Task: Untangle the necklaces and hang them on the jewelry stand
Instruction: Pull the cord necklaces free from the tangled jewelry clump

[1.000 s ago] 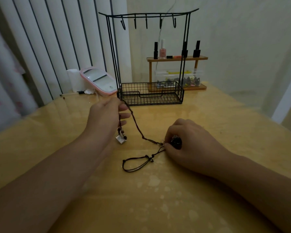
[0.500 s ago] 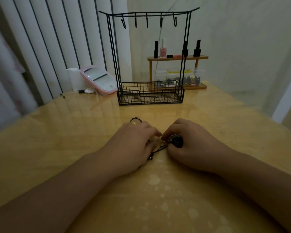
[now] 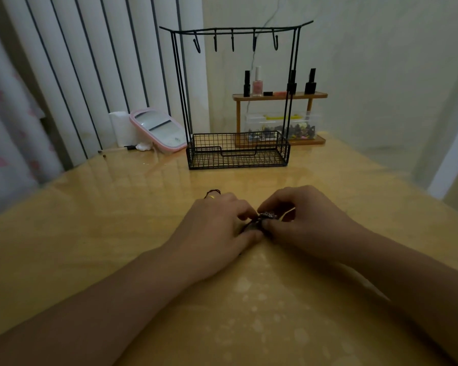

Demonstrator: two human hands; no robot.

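Your left hand [image 3: 217, 233] has dropped from up near the stand a second ago and now sits right against your right hand [image 3: 304, 220] on the glossy yellow surface [image 3: 117, 233]. Both hands pinch the dark corded necklace bundle [image 3: 266, 216] between them, one loop poking out past your left knuckles. The black wire jewelry stand [image 3: 237, 151] stands well behind, hooks bare.

The room is dim, with a flat greenish-grey cast. The glossy table [image 3: 341, 186] shows soft pale glare in front of the jewelry stand [image 3: 237, 101], and blotchy pale spots nearer the camera. The blinds [image 3: 90, 75] left of the stand bend with wide-angle distortion. Edges look soft and grainy
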